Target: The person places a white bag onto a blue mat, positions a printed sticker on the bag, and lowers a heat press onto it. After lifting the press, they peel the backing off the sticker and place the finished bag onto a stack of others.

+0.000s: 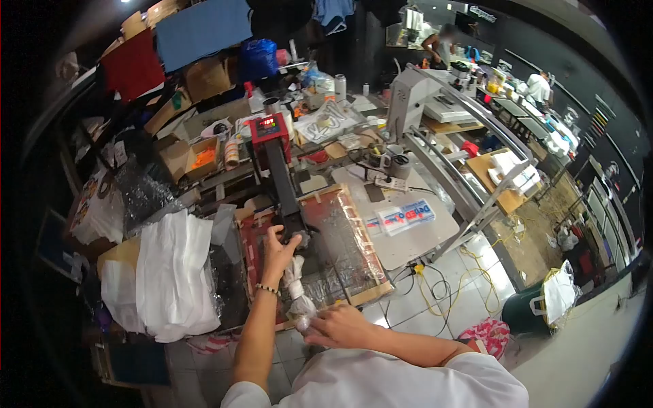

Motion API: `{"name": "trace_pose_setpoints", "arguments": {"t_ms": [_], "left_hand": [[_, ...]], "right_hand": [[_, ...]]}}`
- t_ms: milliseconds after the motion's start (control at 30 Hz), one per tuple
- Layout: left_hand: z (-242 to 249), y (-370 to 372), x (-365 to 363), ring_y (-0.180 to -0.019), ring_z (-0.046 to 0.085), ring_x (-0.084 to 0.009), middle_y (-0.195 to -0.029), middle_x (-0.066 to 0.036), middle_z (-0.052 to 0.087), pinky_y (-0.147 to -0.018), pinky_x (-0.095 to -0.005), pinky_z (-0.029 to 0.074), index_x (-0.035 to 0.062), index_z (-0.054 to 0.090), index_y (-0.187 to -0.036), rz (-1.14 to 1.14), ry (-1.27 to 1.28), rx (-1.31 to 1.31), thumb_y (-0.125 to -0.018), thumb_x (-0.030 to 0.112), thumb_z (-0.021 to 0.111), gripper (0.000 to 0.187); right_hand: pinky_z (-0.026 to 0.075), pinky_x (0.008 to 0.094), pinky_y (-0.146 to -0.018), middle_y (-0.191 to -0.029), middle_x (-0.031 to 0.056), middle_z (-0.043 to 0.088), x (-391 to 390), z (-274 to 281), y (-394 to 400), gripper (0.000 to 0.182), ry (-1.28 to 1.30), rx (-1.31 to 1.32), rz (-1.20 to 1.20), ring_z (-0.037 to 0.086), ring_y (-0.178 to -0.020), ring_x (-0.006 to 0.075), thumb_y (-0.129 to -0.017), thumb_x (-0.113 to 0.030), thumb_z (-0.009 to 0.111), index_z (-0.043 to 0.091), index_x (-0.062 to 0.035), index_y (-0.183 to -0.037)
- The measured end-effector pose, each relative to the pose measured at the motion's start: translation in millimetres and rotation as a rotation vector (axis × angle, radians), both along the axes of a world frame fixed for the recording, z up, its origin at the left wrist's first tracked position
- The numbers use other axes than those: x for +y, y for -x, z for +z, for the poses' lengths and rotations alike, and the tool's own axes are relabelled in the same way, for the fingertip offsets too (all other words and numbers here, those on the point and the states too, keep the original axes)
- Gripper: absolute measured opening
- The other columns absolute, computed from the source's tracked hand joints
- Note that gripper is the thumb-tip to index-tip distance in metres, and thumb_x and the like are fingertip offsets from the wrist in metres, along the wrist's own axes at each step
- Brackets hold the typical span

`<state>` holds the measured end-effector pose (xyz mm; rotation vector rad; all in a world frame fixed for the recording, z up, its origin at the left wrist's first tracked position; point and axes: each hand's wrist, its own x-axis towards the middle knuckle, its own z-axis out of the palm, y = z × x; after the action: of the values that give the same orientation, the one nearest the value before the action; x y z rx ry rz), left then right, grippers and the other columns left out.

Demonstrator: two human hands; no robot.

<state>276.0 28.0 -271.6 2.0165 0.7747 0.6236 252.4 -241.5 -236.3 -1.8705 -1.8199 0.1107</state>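
In front of me stands a heat press with a red control box (270, 132) and a long black arm (281, 178). My left hand (279, 253) is closed on the dark knob at the near end of that arm, thumb and fingers on either side of it. A white-wrapped handle (295, 282) runs from there toward my body and ends in a rounded, pale tip. At that tip is my right hand (340, 328), its fingers curled against it; the palm side is hidden. Beneath lies a plastic-covered board (340, 234) with a taped, reddish border.
Stacked white sheets (175, 272) lie on the left. To the right, a printed plastic pack (406, 216) rests on a pale board, near mugs (396, 163) and a power strip (391, 183). A grey metal frame (469, 177) rises behind; cables cross the floor. Two people work far back.
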Motion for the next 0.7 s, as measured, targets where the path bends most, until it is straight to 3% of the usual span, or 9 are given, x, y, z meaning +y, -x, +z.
{"name": "trace_pose_setpoints", "arguments": {"t_ms": [33, 100, 133, 200, 467, 533, 700], "left_hand": [[-5.1, 1.3, 3.5, -0.111, 0.056, -0.0284, -0.118, -0.016, 0.055, -0.092, -0.0433, 0.05, 0.0018, 0.049, -0.132, 0.016, 0.002, 0.006, -0.087, 0.032, 0.083, 0.063], [-2.2, -0.3, -4.7, -0.105, 0.057, -0.0226, -0.118, -0.014, 0.056, -0.091, -0.0377, 0.05, 0.0001, 0.049, -0.128, -0.031, 0.423, -0.127, -0.087, 0.03, 0.084, 0.062], [1.7, 1.8, -10.0, -0.1, 0.057, -0.0184, -0.117, -0.011, 0.057, -0.089, -0.0336, 0.049, -0.0006, 0.05, -0.124, -0.032, 0.452, -0.21, -0.086, 0.028, 0.085, 0.059], [-2.7, 0.3, -8.1, -0.1, 0.058, -0.018, -0.117, -0.011, 0.058, -0.089, -0.0335, 0.049, -0.0005, 0.05, -0.123, -0.018, 0.47, -0.226, -0.086, 0.027, 0.085, 0.058], [-5.7, 0.8, -6.1, -0.1, 0.059, -0.018, -0.115, -0.011, 0.061, -0.089, -0.0325, 0.049, -0.001, 0.052, -0.12, -0.034, 0.509, -0.248, -0.084, 0.027, 0.086, 0.057], [-30.7, -7.0, 5.1, -0.1, 0.059, -0.018, -0.114, -0.012, 0.062, -0.089, -0.0326, 0.049, -0.0013, 0.052, -0.12, -0.023, 0.472, -0.259, -0.083, 0.028, 0.087, 0.059], [-12.5, -2.2, -2.2, -0.104, 0.059, -0.019, -0.116, -0.014, 0.061, -0.092, -0.0337, 0.049, -0.0028, 0.053, -0.121, 0.007, 0.375, -0.174, -0.08, 0.032, 0.09, 0.065]], "right_hand": [[0.052, 0.0473, -0.061, -0.066, 0.0142, 0.065, -3.1, -1.5, 1.0, 0.055, 0.002, 0.006, 0.016, 0.066, -0.062, 0.0356, -0.096, -0.06, 0.058, 0.069, -0.0069, -0.086], [0.052, 0.0473, -0.061, -0.064, 0.0152, 0.065, -6.3, 11.4, 4.3, 0.066, 0.156, -0.06, -0.041, 0.066, -0.058, 0.0359, -0.094, -0.07, 0.054, 0.071, -0.006, -0.091], [0.052, 0.0473, -0.061, -0.064, 0.0152, 0.065, -5.2, 14.8, 2.3, 0.066, 0.157, -0.059, -0.028, 0.066, -0.058, 0.0359, -0.094, -0.07, 0.054, 0.071, -0.006, -0.091], [0.052, 0.0474, -0.053, -0.066, 0.015, 0.066, -1.5, 20.4, -1.7, 0.074, 0.25, -0.092, 0.039, 0.066, -0.057, 0.0374, -0.092, -0.075, 0.052, 0.067, -0.0025, -0.091], [0.05, 0.0457, -0.049, -0.058, 0.0139, 0.062, -1.9, 16.6, -3.6, 0.071, 0.124, -0.1, 0.044, 0.062, -0.049, 0.0356, -0.091, -0.075, 0.053, 0.068, -0.0054, -0.088], [0.049, 0.0452, -0.049, -0.057, 0.0135, 0.062, -1.2, 17.4, -3.3, 0.071, 0.114, -0.101, 0.045, 0.062, -0.048, 0.0349, -0.091, -0.075, 0.054, 0.068, -0.0061, -0.086], [0.047, 0.0436, -0.046, -0.054, 0.0117, 0.059, -1.3, 13.2, -2.3, 0.068, 0.101, -0.057, 0.012, 0.06, -0.046, 0.0326, -0.09, -0.075, 0.056, 0.07, -0.0087, -0.084]]}}
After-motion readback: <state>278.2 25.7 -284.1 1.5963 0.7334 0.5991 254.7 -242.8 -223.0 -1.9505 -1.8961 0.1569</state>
